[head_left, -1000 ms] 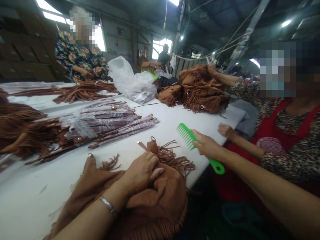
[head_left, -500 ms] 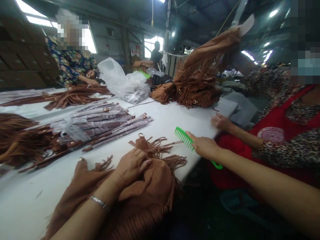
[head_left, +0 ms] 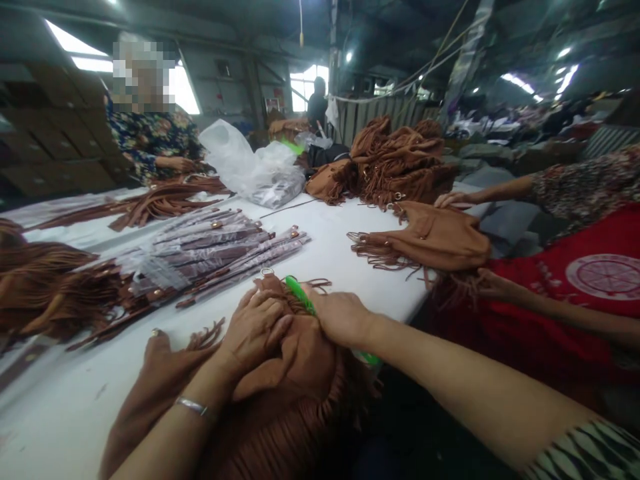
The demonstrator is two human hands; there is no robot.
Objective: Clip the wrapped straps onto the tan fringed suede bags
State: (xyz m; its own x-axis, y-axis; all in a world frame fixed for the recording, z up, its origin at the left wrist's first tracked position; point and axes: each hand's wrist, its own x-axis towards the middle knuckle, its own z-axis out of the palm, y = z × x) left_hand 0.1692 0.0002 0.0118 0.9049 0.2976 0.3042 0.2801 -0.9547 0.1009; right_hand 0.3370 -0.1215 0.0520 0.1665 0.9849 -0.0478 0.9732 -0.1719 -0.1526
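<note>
A brown fringed bag (head_left: 310, 357) lies at the near edge of the white table, with a metal ring at its top. My left hand (head_left: 257, 330) rests on its upper part, fingers bent together and pressing or gripping the brown material. My right hand (head_left: 343, 317) is closed around a green comb (head_left: 299, 293), whose head lies against the fringe just right of my left fingers. The comb's handle end shows below my right wrist. Its teeth are mostly hidden in the fringe and behind the hand.
Wrapped brown straps (head_left: 215, 250) and a fringed pile (head_left: 45, 280) lie left. A clear plastic bag (head_left: 260, 170) and heaped brown bags (head_left: 400, 160) stand behind. A co-worker in a red apron (head_left: 595, 273) handles another brown bag (head_left: 445, 237) at right. Another person stands far left.
My right hand has brought the comb left and down onto the fringe. The co-worker's raised brown bag is now down on the table's right side. My left hand has hardly moved.
</note>
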